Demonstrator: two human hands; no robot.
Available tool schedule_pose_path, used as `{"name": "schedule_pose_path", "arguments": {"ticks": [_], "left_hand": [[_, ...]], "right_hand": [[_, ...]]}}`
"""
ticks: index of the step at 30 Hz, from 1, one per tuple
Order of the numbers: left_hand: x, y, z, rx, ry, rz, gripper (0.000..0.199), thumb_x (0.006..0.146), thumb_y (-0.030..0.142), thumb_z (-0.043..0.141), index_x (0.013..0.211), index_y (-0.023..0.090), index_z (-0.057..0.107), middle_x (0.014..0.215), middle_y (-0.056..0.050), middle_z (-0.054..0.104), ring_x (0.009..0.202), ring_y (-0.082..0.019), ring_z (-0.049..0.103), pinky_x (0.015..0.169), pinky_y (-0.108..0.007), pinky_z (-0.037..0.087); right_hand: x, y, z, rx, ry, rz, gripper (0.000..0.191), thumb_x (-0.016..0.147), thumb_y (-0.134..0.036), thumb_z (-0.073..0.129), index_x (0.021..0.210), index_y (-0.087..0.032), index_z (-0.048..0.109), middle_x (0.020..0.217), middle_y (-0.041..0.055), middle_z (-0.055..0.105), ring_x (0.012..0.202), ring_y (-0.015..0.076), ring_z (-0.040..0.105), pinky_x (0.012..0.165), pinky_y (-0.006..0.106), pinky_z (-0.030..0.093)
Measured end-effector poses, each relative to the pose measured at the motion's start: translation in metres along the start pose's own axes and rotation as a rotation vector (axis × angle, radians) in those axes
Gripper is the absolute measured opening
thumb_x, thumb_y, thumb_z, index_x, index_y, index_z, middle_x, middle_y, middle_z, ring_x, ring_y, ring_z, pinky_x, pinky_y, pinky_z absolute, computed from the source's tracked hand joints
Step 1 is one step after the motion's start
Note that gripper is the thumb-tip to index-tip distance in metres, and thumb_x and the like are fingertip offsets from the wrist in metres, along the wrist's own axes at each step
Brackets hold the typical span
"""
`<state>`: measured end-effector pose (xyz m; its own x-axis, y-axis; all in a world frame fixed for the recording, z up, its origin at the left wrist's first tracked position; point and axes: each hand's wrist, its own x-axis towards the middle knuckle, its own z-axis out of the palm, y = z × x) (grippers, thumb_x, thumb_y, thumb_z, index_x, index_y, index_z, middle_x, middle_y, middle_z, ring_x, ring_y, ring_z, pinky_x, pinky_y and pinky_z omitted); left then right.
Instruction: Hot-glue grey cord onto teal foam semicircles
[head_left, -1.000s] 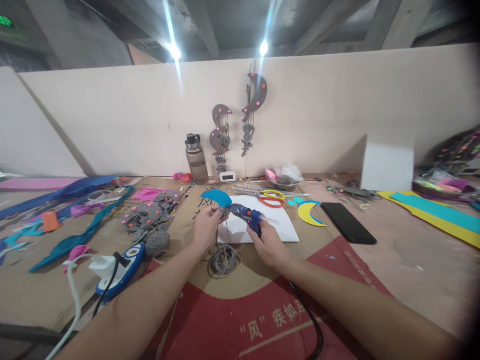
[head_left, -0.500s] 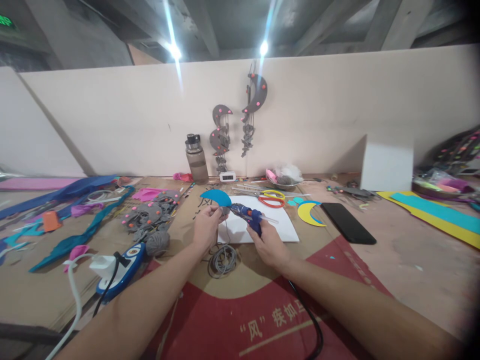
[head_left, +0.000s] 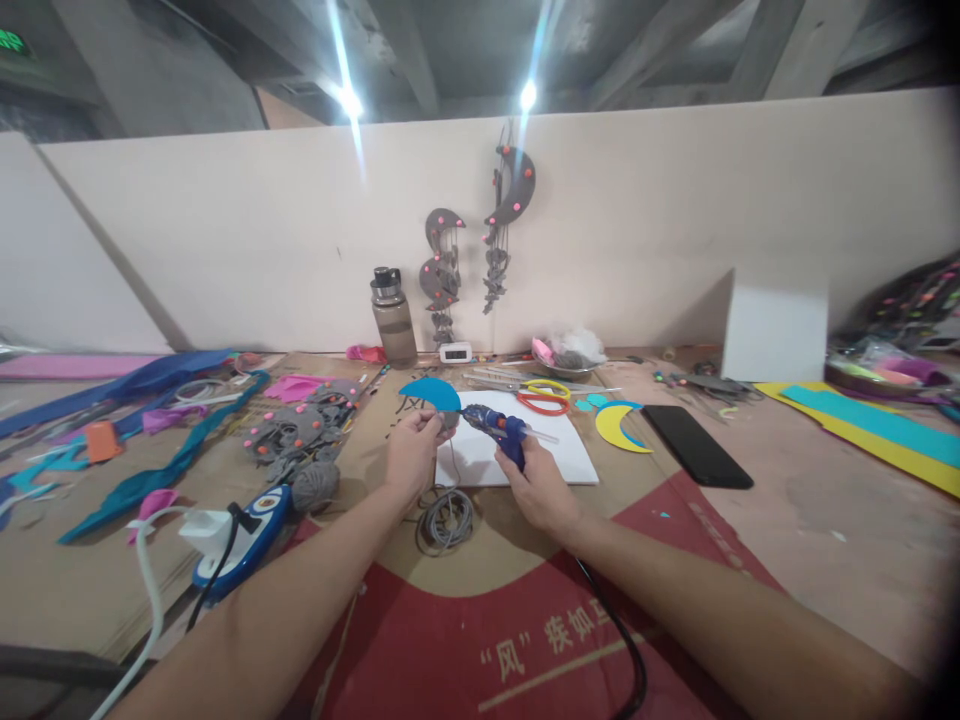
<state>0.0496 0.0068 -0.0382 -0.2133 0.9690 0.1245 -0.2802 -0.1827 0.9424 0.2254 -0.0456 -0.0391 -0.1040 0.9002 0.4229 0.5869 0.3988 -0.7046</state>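
Pinched in my left hand [head_left: 412, 452] is a blue crescent piece [head_left: 430, 393] with a grey part at its lower edge. A grey cord hangs from there to a loose coil [head_left: 445, 520] on the cardboard. My right hand [head_left: 541, 487] is closed round a blue glue gun [head_left: 512, 436], whose nozzle points left and sits right by the grey part; whether they touch is hard to tell. A clear glue stick juts from the gun's back. White paper [head_left: 559, 455] lies beneath the gun.
Scissors with red and yellow handles [head_left: 543, 403] lie behind the paper. A yellow crescent [head_left: 621, 428] and a black phone [head_left: 696, 447] are to the right. At left are a power strip [head_left: 251, 545], grey yarn [head_left: 315, 486] and felt scraps. A bottle [head_left: 395, 325] stands at the back.
The glue gun has shifted very slightly, its nozzle still beside the held piece. My left hand and the blue crescent have barely moved.
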Motion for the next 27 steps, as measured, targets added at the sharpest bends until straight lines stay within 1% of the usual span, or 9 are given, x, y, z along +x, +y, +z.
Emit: {"name": "schedule_pose_path", "arguments": {"ticks": [8, 19, 23, 27], "left_hand": [[0.0005, -0.0012, -0.0001, -0.056, -0.006, 0.001, 0.025, 0.063, 0.031, 0.071, 0.072, 0.011, 0.058, 0.076, -0.003, 0.063, 0.073, -0.014, 0.063, 0.079, -0.036, 0.053], [-0.0007, -0.0002, -0.0017, -0.124, -0.015, -0.007, 0.021, 0.064, 0.028, 0.071, 0.069, 0.012, 0.058, 0.075, -0.002, 0.060, 0.074, -0.013, 0.062, 0.079, -0.035, 0.054], [-0.0018, 0.0016, -0.0001, -0.133, -0.018, -0.012, 0.020, 0.065, 0.027, 0.070, 0.068, 0.012, 0.058, 0.076, -0.002, 0.060, 0.074, -0.013, 0.062, 0.078, -0.033, 0.054], [-0.0015, 0.0054, 0.0007, -0.122, -0.017, -0.010, 0.019, 0.065, 0.028, 0.069, 0.069, 0.012, 0.059, 0.077, -0.002, 0.061, 0.074, -0.013, 0.061, 0.077, -0.033, 0.054]], "right_hand": [[0.0000, -0.0022, -0.0012, 0.007, -0.005, 0.009, 0.033, 0.087, -0.033, 0.042, 0.111, -0.014, 0.053, 0.105, 0.0140, 0.062, 0.097, 0.0248, 0.058, 0.086, 0.039, 0.044], [0.0013, 0.0024, 0.0007, 0.023, -0.006, 0.057, 0.033, 0.086, -0.035, 0.043, 0.110, -0.014, 0.053, 0.106, 0.0143, 0.062, 0.095, 0.0252, 0.058, 0.086, 0.040, 0.043], [0.0015, 0.0034, -0.0003, 0.048, -0.005, 0.091, 0.032, 0.086, -0.035, 0.044, 0.110, -0.015, 0.052, 0.104, 0.0130, 0.063, 0.094, 0.0243, 0.058, 0.085, 0.038, 0.042], [0.0044, 0.0015, -0.0031, 0.083, -0.026, 0.134, 0.029, 0.087, -0.036, 0.044, 0.108, -0.017, 0.051, 0.096, 0.0090, 0.065, 0.087, 0.0215, 0.059, 0.079, 0.034, 0.042]]}}
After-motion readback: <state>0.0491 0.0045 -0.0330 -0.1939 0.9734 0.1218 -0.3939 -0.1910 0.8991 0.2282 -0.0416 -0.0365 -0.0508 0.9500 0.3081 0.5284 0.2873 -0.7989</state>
